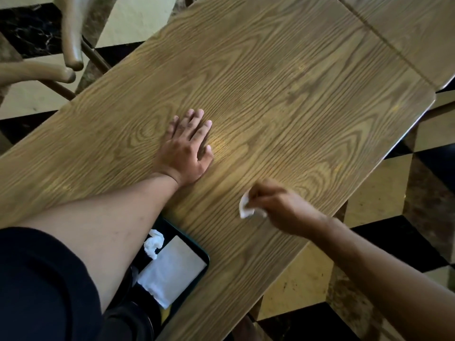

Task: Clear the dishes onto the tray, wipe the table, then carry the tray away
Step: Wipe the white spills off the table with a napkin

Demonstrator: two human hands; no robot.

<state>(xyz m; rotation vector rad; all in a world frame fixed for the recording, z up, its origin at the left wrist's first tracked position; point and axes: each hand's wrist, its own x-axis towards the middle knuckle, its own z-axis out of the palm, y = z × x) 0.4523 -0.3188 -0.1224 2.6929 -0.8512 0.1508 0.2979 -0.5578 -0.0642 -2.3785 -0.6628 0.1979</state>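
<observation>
Nearest me, my black sleeve [41, 279] and left forearm cover most of the tray [205, 260], so only its dark rim & 1 rounded corner show at the table's near edge. What's under my arm there I can't tell. On the visible part lie a flat white paper [172, 269] and, just beside it, a crumpled white napkin [154, 243]; a dark object low on the tray is cut off by my arm, can't id it.

Further out, my right hand [278, 205] is motion-blurred; fingers curled, pinching a small white wad of tissue [246, 207] against the wood table [283, 94], near its right edge. Exact finger positions too smeared to read.

Beyond that, my left hand [184, 153] lies palm down on the tabletop, approx mid-table, 4 fingers straight and close together, thumb tucked alongside, holding nothing.

Farthest: a 2nd table [406, 28] butts against the far end, cut off by the frame. Top left, 2 curved wooden chair parts [71, 38], blurred, over the checkered floor [369, 200].
</observation>
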